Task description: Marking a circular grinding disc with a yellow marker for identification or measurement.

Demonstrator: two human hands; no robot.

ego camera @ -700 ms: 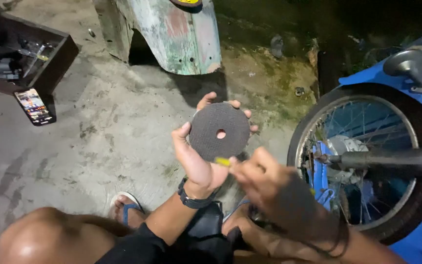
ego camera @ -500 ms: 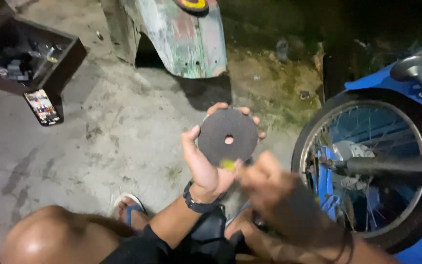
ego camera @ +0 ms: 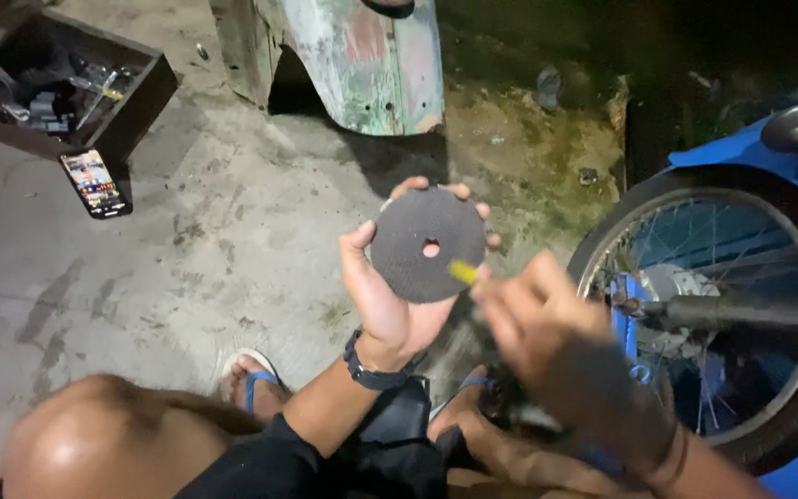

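My left hand (ego camera: 382, 291) holds up a flat dark grey disc (ego camera: 428, 245) with a small round hole in its middle, fingertips curled over its top edge. My right hand (ego camera: 547, 328) is blurred just right of and below the disc. It grips a small tool with a yellow tip (ego camera: 461, 272) that touches the disc's lower right edge. A black band sits on my left wrist (ego camera: 369, 370). My bare knee (ego camera: 113, 434) shows at the lower left.
A motorbike wheel (ego camera: 704, 305) with spokes and blue bodywork stands at the right. An open dark toolbox (ego camera: 62, 88) and a phone (ego camera: 94, 183) lie on the concrete at upper left. A weathered green-painted object (ego camera: 362, 60) stands ahead. My sandalled foot (ego camera: 251, 383) rests below.
My left hand has held the disc about level and steady. My right hand has shifted slightly, keeping the yellow tip at the disc's lower edge.
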